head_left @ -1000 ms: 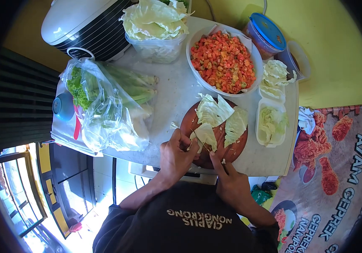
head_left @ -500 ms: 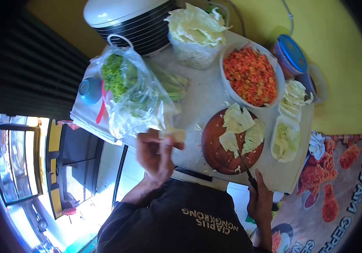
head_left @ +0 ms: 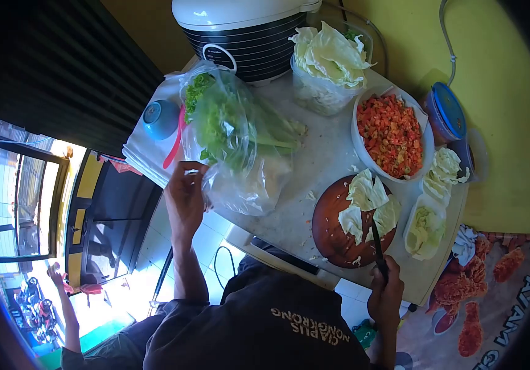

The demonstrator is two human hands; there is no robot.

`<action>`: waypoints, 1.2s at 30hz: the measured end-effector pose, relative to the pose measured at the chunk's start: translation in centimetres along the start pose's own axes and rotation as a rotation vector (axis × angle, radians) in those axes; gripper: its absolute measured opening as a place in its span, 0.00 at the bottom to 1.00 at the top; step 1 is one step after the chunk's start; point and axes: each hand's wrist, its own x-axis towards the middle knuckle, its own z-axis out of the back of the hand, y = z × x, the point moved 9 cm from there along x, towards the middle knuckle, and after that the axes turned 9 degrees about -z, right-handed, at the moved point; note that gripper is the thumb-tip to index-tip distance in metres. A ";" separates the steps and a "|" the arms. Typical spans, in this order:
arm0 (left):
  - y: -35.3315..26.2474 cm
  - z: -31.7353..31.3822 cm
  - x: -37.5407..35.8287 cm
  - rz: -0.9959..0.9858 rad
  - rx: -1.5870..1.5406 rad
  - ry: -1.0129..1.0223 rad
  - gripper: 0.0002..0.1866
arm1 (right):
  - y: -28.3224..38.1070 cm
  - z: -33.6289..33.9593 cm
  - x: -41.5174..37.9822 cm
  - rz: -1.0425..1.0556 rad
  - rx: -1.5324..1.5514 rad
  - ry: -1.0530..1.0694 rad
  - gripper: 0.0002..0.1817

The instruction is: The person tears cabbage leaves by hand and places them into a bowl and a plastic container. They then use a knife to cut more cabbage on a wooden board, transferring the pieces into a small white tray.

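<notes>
My left hand (head_left: 184,191) is closed at the near left edge of a clear plastic bag (head_left: 246,191), its fingertips pinching the plastic. Leafy green lettuce (head_left: 218,126) lies inside the bag. My right hand (head_left: 387,290) grips the black handle of a knife (head_left: 377,243), whose blade lies over a round brown cutting board (head_left: 332,237). Pale cabbage pieces (head_left: 366,191) rest on the board around the blade, with small scraps beside them.
A white bowl (head_left: 428,151) of chopped red and orange food sits behind the board. A cabbage tub (head_left: 320,92), a rice cooker (head_left: 249,46), a blue-lidded container (head_left: 448,111), a cabbage tray (head_left: 425,231) and a blue cup (head_left: 160,119) surround it. Another person's arm (head_left: 67,314) shows lower left.
My left hand has moved left to the bag's edge; the pale piece it held is no longer visible in it. The view has shifted, and another person's arm has come into view.
</notes>
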 end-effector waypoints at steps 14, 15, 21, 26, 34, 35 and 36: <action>-5.5 0.7 0.3 -0.241 0.249 -0.265 0.07 | -1.2 3.1 2.1 -0.013 0.071 -0.289 0.12; -6.5 1.4 -0.4 -0.269 0.201 -0.382 0.06 | -1.3 3.2 2.4 -0.036 0.064 -0.293 0.12; -15.6 -11.3 -2.8 -0.558 -0.208 0.527 0.21 | 0.5 3.4 5.1 0.009 0.004 -0.337 0.16; -16.1 -20.6 -6.3 -0.835 -0.024 0.816 0.25 | 3.4 2.5 5.5 0.142 -0.238 -0.417 0.18; -16.6 -21.2 -6.8 -1.038 -0.096 0.704 0.20 | 1.0 3.6 5.0 0.212 0.104 -0.512 0.19; -15.6 -21.2 -5.9 -0.764 -0.149 0.714 0.16 | 1.4 3.8 4.8 0.220 0.103 -0.511 0.19; -14.2 -21.3 -5.3 -0.489 -0.200 0.717 0.12 | 1.4 4.6 4.5 0.139 0.209 -0.533 0.19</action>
